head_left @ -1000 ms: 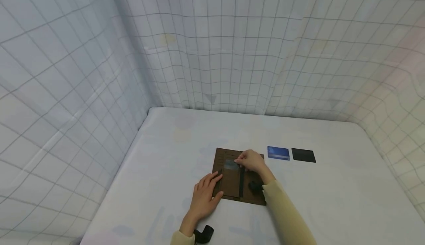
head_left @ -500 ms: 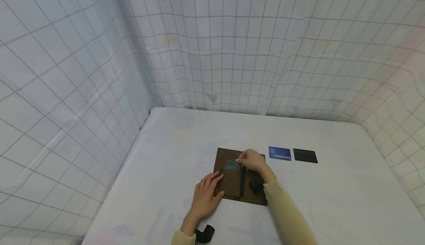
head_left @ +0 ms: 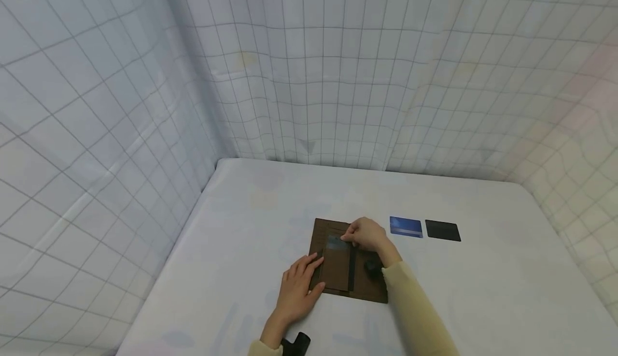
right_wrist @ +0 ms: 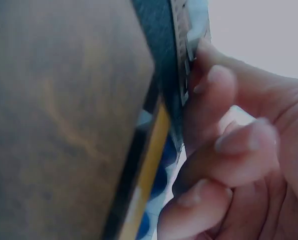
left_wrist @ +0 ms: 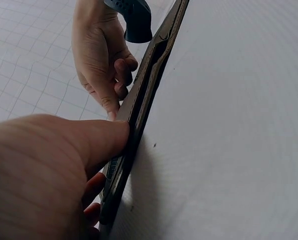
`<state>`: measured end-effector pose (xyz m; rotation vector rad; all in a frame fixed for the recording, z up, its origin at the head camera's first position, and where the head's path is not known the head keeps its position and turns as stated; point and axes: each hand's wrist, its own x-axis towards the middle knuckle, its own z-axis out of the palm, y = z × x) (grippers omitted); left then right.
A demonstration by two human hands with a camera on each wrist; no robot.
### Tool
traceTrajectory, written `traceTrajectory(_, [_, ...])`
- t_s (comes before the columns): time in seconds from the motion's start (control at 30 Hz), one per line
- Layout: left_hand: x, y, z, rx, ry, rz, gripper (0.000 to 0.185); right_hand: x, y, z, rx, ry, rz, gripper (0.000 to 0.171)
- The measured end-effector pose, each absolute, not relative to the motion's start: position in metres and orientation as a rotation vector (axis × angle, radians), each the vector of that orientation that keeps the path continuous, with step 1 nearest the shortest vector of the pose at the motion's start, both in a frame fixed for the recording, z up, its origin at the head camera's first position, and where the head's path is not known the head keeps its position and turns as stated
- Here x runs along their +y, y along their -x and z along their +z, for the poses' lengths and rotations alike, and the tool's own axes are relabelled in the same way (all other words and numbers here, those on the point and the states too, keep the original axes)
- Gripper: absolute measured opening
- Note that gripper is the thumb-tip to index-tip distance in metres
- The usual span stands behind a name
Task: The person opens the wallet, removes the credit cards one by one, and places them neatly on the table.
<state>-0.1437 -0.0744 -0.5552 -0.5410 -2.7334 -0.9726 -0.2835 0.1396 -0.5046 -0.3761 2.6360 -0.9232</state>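
Observation:
A brown leather wallet [head_left: 336, 273] lies spread flat on the white table, with card slots along its left part and a dark strap down its middle. From its inner pocket a grey-blue card [head_left: 336, 243] shows at the top. My right hand [head_left: 365, 234] reaches over the wallet and pinches this card near its upper right corner; the pinch is partly hidden by the fingers. Over the wallet's left edge rests my left hand [head_left: 296, 289], fingers extended. In the left wrist view its thumb [left_wrist: 106, 140] presses the wallet's near edge.
Right of the wallet lie a blue card [head_left: 406, 227] and a black card [head_left: 442, 230], side by side and flat. A white cloth covers the table [head_left: 256, 222]. Gridded white sheets [head_left: 309, 77] hang behind and at both sides. Each wrist wears a black camera [head_left: 373, 267].

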Motion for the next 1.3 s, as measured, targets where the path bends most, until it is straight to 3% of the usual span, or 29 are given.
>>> traceTrajectory(0.43, [-0.071, 0.143, -0.558, -2.746, 0.537, -0.941, 0.049, 0.142, 0.289, -0.501, 2.612, 0.585, -0.808, 0.027])
traceTrajectory(1.3, [-0.074, 0.142, -0.555, -2.805, 0.501, -0.978, 0.050, 0.138, 0.286, -0.507, 2.713, 0.532, -0.848, 0.033])
